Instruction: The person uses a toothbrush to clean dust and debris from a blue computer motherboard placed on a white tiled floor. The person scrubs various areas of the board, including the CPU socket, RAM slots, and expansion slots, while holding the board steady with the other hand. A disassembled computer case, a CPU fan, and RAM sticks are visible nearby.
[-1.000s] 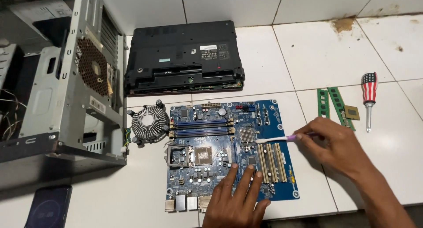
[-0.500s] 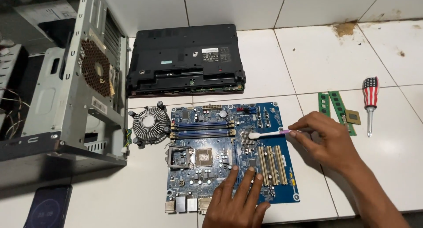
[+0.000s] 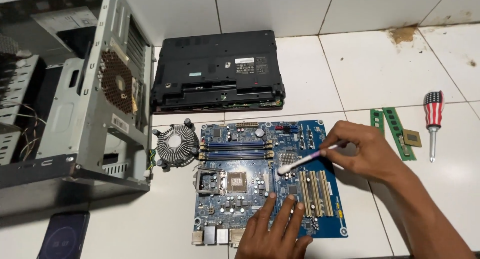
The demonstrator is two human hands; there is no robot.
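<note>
On the white tile floor, the stiff but fragile blue motherboard (image 3: 265,179) is pinned flat by left hand (image 3: 275,229) fingers (best gripped by its edges), while a light toothbrush (image 3: 307,160) is pinched in the right hand (image 3: 367,151).

head view, looking steeply down, close

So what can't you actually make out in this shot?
- Head view: the motherboard near edge, covered by the left hand.
- The toothbrush handle end, buried in the right hand.
- The phone, cut off by the bottom edge.
- The computer case interior, dark and cropped at the left edge.
- The memory sticks' chips, too small to tell.
</note>
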